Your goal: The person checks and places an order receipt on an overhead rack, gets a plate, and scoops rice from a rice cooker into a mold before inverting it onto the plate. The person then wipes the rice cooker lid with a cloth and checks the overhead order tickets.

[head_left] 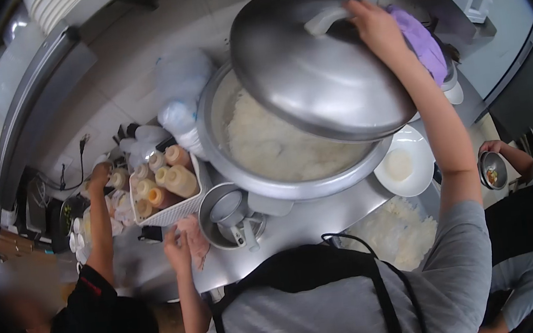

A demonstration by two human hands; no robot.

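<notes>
My right hand (376,26) grips the pale handle (324,22) of a large metal lid (308,71). The lid is tilted over the back right of a wide metal pot (282,187), leaving the white rice (263,137) inside partly uncovered. Lower left, my left hand (176,249) has its fingers bent against a pink cloth (195,240) by the counter edge and seems to pinch it. Close to that hand stands a metal container (212,234) with a smaller pot and a handled tool inside.
A white basket (183,208) holds several sauce bottles. Right of the pot are a white bowl (406,181) and a tray of rice (400,233). A co-worker reaches in at left with an arm (99,229); another person's hand (490,147) at right holds a metal bowl (485,173).
</notes>
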